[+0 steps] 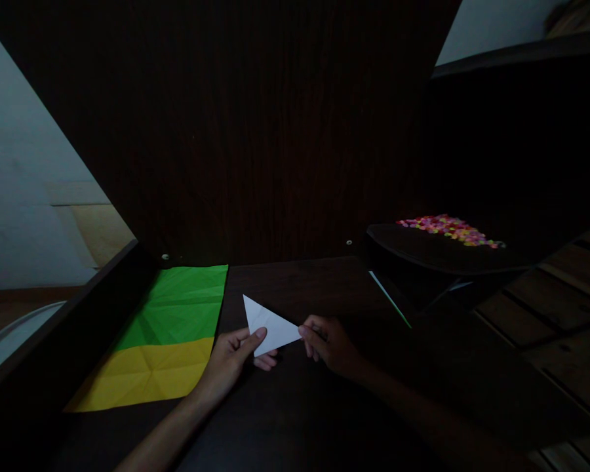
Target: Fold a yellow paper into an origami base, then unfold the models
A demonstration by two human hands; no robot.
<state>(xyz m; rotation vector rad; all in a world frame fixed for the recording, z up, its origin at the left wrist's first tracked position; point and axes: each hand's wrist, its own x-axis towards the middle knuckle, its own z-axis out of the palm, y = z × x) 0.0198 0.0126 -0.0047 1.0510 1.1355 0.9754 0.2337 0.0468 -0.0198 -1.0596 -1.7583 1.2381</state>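
Observation:
A white sheet of paper folded into a triangle [270,326] is held between both hands above the dark wooden surface. My left hand [238,351] pinches its lower left part, thumb on top and fingers underneath. At the right tip, my right hand [327,341] grips the corner between thumb and fingers. Left of my hands lie creased sheets of coloured paper, one green [181,305] and one yellow [147,377].
A dark upright panel [285,131] rises behind the surface [295,419], and a raised edge [78,308] runs along the left. On the right, a dark seat-like piece [398,246] bears a pile of small colourful pieces [452,231]. A thin pale-green strip [391,299] lies nearby.

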